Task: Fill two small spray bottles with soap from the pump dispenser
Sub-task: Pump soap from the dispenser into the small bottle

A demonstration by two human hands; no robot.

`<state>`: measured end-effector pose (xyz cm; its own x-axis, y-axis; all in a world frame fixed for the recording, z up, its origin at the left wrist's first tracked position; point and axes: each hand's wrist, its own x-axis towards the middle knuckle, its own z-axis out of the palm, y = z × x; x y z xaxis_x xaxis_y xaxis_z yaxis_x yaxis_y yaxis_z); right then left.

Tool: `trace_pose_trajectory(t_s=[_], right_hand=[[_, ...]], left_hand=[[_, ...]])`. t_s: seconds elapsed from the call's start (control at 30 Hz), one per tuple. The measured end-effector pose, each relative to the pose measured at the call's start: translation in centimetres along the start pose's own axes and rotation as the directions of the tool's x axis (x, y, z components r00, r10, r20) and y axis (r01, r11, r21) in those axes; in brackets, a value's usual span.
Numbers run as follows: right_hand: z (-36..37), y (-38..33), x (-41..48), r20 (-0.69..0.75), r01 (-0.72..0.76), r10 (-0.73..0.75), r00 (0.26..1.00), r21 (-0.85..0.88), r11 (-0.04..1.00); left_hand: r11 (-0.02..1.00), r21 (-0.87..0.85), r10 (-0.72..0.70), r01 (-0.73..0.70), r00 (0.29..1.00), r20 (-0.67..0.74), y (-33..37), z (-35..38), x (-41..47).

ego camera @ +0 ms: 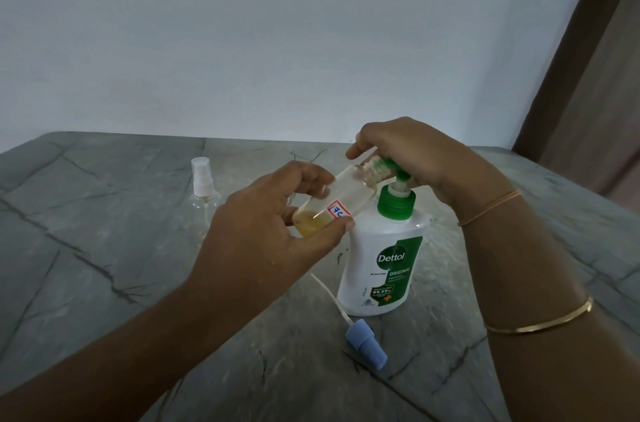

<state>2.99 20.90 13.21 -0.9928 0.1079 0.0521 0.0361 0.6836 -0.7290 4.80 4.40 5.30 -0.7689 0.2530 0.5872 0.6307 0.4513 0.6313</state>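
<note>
My left hand (273, 231) grips a small clear spray bottle (346, 198) with a red-edged label, tilted so its open neck meets the green nozzle of the pump dispenser (381, 266). Yellow soap pools at the bottle's lower end. My right hand (419, 158) rests on top of the green pump head, fingers curled over it. The white dispenser stands upright on the grey table (104, 266). A blue spray cap (367, 345) with its white tube lies on the table in front of the dispenser. A second clear spray bottle (204, 193), white cap on, stands at the left.
A pale wall rises behind the table's far edge. A brown door frame (571, 75) runs down the right side. The table's right edge slopes away near my right forearm.
</note>
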Motion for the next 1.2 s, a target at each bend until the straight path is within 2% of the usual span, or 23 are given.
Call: trace_pose_trajectory(t_s=[0.2,0.37,0.47,0.57,0.67,0.83,1.07,1.2], right_hand=[[0.0,0.3,0.0,0.123,-0.1,0.106,0.987,-0.053,0.994],[0.5,0.8,-0.2,0.171,-0.11,0.114,0.979,-0.036,0.993],[0.7,0.7,-0.1,0.134,-0.065,0.066,0.989,-0.011,0.998],[0.3,0.5,0.2,0.027,-0.02,0.018,0.999,0.075,0.997],[0.3,0.2,0.1,-0.028,0.001,0.001,1.0,0.063,0.998],[0.2,0.1,0.0,0.009,-0.025,0.024,1.0,0.09,0.996],[0.6,0.4,-0.4,0.113,-0.116,0.114,0.987,0.007,0.993],[0.7,0.5,-0.3,0.109,-0.081,0.077,0.991,0.031,0.996]], left_hand=[[1.0,0.004,0.013,-0.013,1.0,-0.019,0.0,0.1,0.1],[1.0,-0.023,-0.007,0.007,1.0,-0.009,-0.5,0.4,-0.2],[0.999,-0.037,-0.014,0.014,1.0,-0.014,-0.4,0.4,-0.1],[0.998,-0.059,-0.015,0.014,1.0,-0.027,-0.4,0.3,0.1],[0.998,-0.065,-0.006,0.004,0.999,-0.035,-0.5,0.4,0.0],[0.998,-0.067,0.015,-0.018,0.999,-0.052,-0.9,1.1,-0.5],[0.997,-0.049,0.049,-0.051,0.998,-0.047,-1.6,1.7,-0.7],[0.998,-0.055,0.039,-0.042,0.998,-0.053,-1.7,1.6,-0.8]])
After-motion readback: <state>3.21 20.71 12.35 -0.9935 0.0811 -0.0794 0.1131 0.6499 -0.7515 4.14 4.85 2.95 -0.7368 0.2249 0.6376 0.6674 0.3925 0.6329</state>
